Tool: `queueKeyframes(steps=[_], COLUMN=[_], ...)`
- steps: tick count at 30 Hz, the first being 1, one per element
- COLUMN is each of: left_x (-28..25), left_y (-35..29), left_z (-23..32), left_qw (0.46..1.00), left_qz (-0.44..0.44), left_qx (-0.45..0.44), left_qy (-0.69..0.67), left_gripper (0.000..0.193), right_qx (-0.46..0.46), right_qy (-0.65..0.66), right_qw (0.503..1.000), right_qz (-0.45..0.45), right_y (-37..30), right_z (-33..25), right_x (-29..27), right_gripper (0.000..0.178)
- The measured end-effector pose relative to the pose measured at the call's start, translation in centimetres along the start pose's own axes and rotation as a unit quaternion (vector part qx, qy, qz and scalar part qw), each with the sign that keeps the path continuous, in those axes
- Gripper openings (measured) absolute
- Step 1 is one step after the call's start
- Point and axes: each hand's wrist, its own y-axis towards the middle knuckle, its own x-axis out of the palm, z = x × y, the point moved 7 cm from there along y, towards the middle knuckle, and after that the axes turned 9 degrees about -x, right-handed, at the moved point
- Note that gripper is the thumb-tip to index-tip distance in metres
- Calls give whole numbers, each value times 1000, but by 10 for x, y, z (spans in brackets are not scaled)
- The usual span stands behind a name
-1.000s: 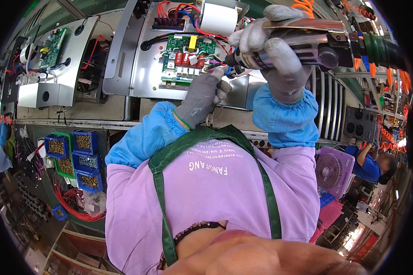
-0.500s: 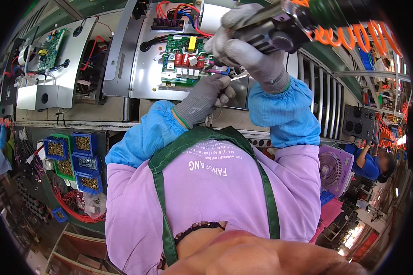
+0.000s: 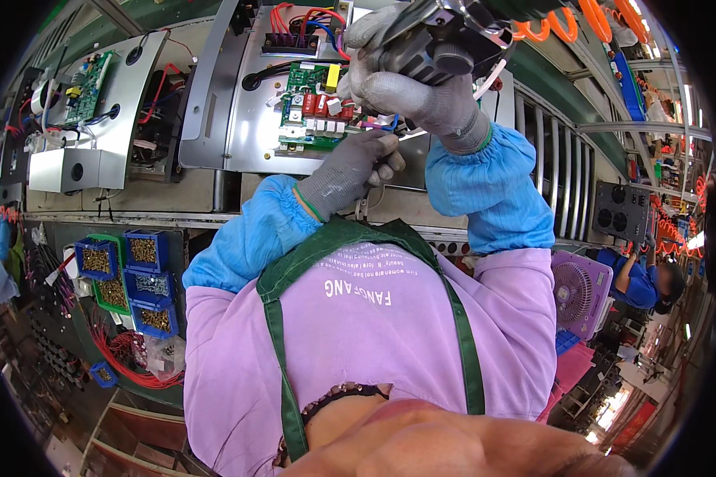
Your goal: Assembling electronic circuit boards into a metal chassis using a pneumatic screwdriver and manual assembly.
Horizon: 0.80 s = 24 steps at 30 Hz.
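My right hand [image 3: 426,99], in a grey glove, is wrapped round a dark power driver [image 3: 453,48] above the right side of an open metal chassis [image 3: 250,139]. The driver's working end is hidden by the hand. A green circuit board [image 3: 304,77] with red and yellow components is mounted in the chassis. At its lower right corner my left hand [image 3: 350,168], also gloved, has thumb and fingers pressed together. Blue and purple wires [image 3: 388,124] run close by those fingertips. Whatever the left fingers pinch is too small to make out.
Another chassis [image 3: 127,103] with a board lies to the left. Blue bins [image 3: 153,288] of small metal fasteners stand at lower left, near red wires [image 3: 123,362]. Orange coiled hose [image 3: 593,24] hangs at upper right, above rollers [image 3: 565,151]. Another person [image 3: 636,282] works far right.
My right hand and the driver have shifted left and slightly nearer the board. A white cable now shows beside the tool. My left hand has stayed almost in place.
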Motion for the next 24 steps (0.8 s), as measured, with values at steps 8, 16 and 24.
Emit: queueKeyframes(steps=[8,16,24], left_x=[-12,-7,12], left_y=[-35,-44,-36], left_z=[19,16,18], left_qw=[991,956,962], left_qz=[-18,-102,-55], left_qx=[134,103,76], left_qy=[-10,-255,-255], left_gripper=[50,62,63], right_qx=[-30,-101,-162], right_qy=[60,121,93], right_qw=[998,987,981], right_qz=[19,9,51], right_y=[2,-18,-49], right_z=[-7,-53,-94], right_x=[-8,-33,-37], right_gripper=[21,41,49])
